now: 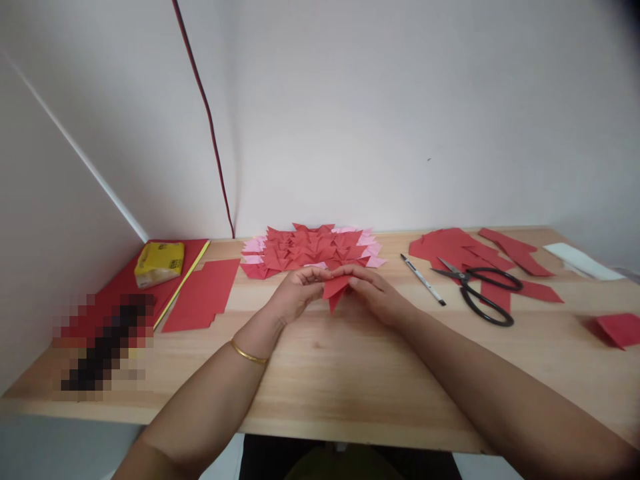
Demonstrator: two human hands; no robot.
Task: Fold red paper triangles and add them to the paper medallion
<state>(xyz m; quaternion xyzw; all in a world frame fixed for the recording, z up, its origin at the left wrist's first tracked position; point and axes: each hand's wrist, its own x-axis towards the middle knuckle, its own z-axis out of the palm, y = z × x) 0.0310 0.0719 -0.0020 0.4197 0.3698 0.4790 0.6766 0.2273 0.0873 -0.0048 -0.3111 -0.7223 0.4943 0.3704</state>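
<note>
Beyond the left hand and the right hand, the upper view is filled by a pale wall, lost in dark blur at the top right. Beneath both hands a wooden table is spread, its near edge partly hidden by the forearms; what lies under that edge is too dark to be made out. Far to the left hand's left, a large red sheet is partly masked by pixelation, in which a black object cannot be identified. Nearer the left hand, a notched red sheet is laid flat. Just beyond the fingertips, folded pieces are heaped, the pink ones mostly covered by red. To the right hand's right, cut red pieces are partly overlaid by black-handled scissors; farther right, a folded red piece is cut off by the frame. On the large red sheet, left of the left hand, a yellow packet is set, its contents not to be made out. Between the right hand and the scissors, a pen is laid. Between the hands, a small red paper is held above the table, pinched narrowly by the fingers of both, its upper edge partly hidden by them.
</note>
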